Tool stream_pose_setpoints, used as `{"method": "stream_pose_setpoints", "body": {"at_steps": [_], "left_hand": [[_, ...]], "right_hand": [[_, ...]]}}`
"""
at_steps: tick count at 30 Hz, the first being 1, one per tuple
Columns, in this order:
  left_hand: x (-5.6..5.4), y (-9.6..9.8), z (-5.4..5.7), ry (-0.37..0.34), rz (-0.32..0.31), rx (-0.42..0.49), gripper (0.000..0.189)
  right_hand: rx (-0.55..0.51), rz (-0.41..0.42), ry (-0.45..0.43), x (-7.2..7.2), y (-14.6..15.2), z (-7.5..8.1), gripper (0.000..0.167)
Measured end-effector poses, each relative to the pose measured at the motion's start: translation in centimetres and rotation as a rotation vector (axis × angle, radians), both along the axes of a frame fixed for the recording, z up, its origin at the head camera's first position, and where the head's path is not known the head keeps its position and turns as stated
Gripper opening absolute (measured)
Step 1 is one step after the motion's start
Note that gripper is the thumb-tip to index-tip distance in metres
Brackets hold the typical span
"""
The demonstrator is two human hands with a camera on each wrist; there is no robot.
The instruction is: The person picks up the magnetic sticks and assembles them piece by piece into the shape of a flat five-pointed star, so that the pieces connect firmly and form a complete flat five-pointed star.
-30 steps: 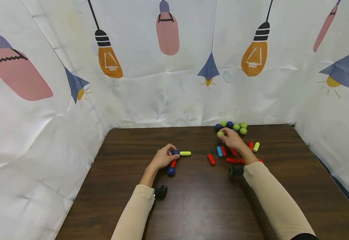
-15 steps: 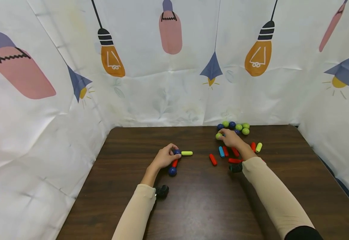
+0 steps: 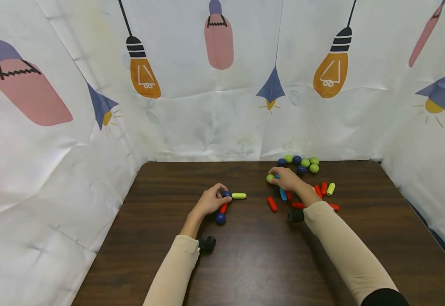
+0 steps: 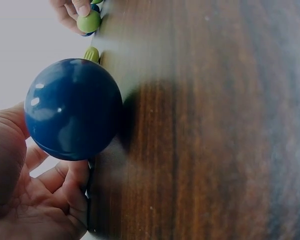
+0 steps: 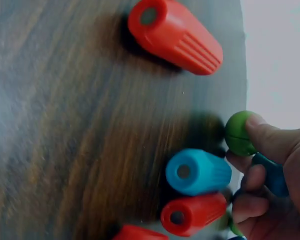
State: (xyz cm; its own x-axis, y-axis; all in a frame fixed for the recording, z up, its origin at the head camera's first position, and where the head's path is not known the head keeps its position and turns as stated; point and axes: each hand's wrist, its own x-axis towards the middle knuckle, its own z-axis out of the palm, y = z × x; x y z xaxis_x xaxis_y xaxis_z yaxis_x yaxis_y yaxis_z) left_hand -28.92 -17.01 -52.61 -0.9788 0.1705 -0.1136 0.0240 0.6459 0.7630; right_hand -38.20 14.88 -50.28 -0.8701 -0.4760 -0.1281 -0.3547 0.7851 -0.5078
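Observation:
In the head view my left hand (image 3: 209,201) grips a blue ball (image 3: 227,194) on the table. A red rod (image 3: 223,208) joins that ball to a second blue ball (image 3: 220,219), which looms large in the left wrist view. A yellow-green rod (image 3: 239,196) extends rightward from the gripped ball. My right hand (image 3: 286,179) pinches a green ball (image 5: 239,132) between thumb and fingers. Beside it, partly covered by the fingers, is a blue rod (image 5: 270,175); whether it is joined to the green ball I cannot tell.
Loose blue and green balls (image 3: 314,168) cluster at the back edge of the brown table (image 3: 253,263). Several red rods lie around the right hand, one red rod (image 3: 272,204) apart from them. Another blue rod (image 5: 197,171) and a yellow-green rod (image 3: 331,189) lie there too.
My right hand has moved left and slightly nearer, away from the ball cluster, carrying the green ball. My left hand stays on the joined pieces.

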Motion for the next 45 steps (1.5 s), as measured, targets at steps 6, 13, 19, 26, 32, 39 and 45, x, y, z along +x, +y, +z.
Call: {"method": "stream_pose_setpoints", "body": {"at_steps": [6, 13, 19, 26, 32, 39, 45], "left_hand": [[0.1, 0.4, 0.0, 0.010, -0.015, 0.001, 0.033], [0.1, 0.9, 0.1, 0.005, -0.013, 0.010, 0.032], [0.0, 1.2, 0.0, 0.004, -0.019, 0.007, 0.032], [0.1, 1.6, -0.1, 0.001, -0.020, 0.001, 0.032], [0.0, 1.5, 0.1, 0.006, -0.022, 0.002, 0.033], [0.0, 0.9, 0.1, 0.001, 0.004, -0.001, 0.033], [0.0, 0.3, 0.0, 0.002, 0.011, -0.003, 0.033]], "right_hand": [[0.012, 0.025, 0.012, -0.8, 1.1, -0.2, 0.039], [-0.001, 0.019, -0.003, -1.2, 1.8, 0.0, 0.035], [0.004, 0.033, 0.044, -1.1, 1.5, 0.1, 0.036], [0.001, 0.023, 0.078, -1.4, 1.0, -0.5, 0.037], [-0.002, 0.007, 0.142, -1.3, 0.9, -0.5, 0.039], [-0.179, -0.017, 0.145, 0.2, 0.1, 1.2, 0.041], [-0.275, -0.025, 0.117, 4.1, -1.6, 1.5, 0.037]]}}
